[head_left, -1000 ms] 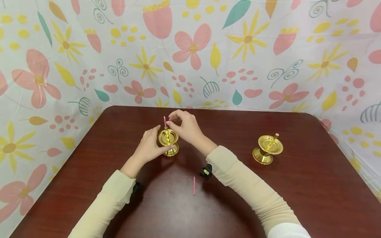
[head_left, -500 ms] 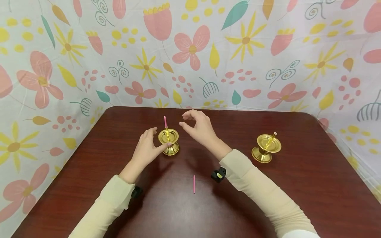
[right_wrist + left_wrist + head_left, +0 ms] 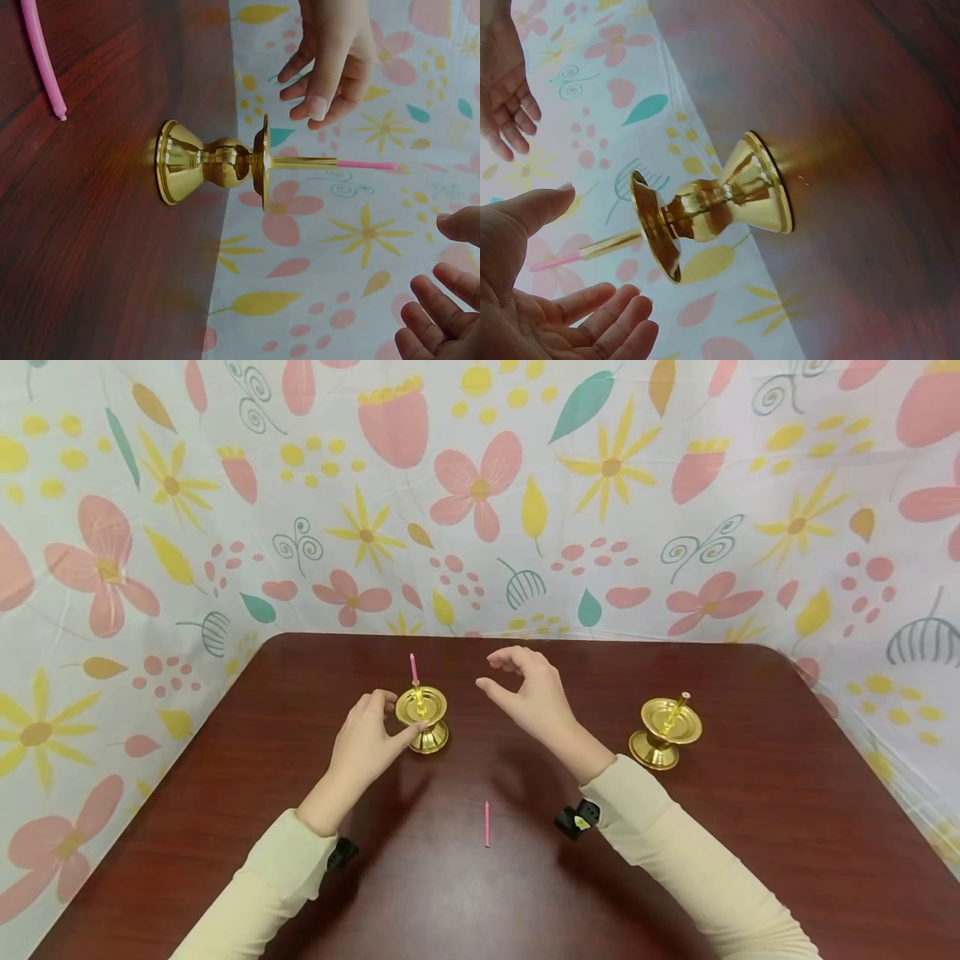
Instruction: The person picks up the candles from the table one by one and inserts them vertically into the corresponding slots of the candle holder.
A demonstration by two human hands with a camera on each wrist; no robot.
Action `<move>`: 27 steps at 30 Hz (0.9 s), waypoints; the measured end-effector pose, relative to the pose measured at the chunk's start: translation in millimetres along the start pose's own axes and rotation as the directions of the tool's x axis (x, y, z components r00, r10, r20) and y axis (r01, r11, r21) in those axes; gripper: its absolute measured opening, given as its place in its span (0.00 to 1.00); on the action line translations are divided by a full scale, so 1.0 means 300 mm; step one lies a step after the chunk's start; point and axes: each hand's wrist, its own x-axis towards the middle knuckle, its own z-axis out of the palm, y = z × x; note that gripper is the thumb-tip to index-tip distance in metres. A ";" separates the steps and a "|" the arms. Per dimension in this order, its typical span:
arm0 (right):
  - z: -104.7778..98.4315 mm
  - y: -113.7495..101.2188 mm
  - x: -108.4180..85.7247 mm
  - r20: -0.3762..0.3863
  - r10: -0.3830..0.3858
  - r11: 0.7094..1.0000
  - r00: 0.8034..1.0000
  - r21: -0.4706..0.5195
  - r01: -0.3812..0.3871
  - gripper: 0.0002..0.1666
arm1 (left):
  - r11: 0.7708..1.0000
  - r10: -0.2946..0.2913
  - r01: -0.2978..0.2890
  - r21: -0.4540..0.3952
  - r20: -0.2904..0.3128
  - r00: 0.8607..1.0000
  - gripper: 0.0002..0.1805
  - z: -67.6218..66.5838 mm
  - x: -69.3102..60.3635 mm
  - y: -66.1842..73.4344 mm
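Observation:
A brass candle holder [image 3: 430, 739] stands on the left part of the table, with a pink candle [image 3: 414, 669] upright in its tube. My left hand [image 3: 363, 737] is spread beside this holder, fingers apart from it in both wrist views. To its right my right hand [image 3: 536, 695] hovers with loosely bent fingers and nothing in them. In the right wrist view the candle [image 3: 367, 166] sits in the holder's tube [image 3: 304, 162]. A second pink candle [image 3: 487, 824] lies on the table in front. Farther right stands another brass holder [image 3: 663, 735] with no candle in its tube.
The dark red wooden table [image 3: 480, 910] reaches back to a flower-patterned cloth [image 3: 480, 568] that hangs behind and at the sides. A black wrist camera [image 3: 577, 820] sits at the right wrist, another [image 3: 342, 853] at the left.
My right hand has drawn away to the right from the upright candle, which stays in the left holder. My left hand has shifted slightly left and down, remaining beside the holder.

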 end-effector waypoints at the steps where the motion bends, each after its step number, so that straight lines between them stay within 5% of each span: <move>1: -0.005 0.001 -0.005 -0.005 0.010 1.000 1.000 0.005 -0.010 0.17 | 1.000 0.001 -0.001 0.004 -0.004 1.000 0.32 0.000 -0.003 0.004; 10: -0.053 0.002 -0.050 -0.035 0.070 0.997 0.997 0.024 -0.069 0.20 | 0.998 0.039 -0.037 0.041 -0.058 0.998 0.25 0.006 -0.014 0.041; 27: -0.146 0.030 -0.134 -0.181 0.042 0.996 0.983 -0.064 -0.055 0.25 | 0.989 0.148 -0.147 0.035 -0.032 0.988 0.18 0.078 -0.037 0.108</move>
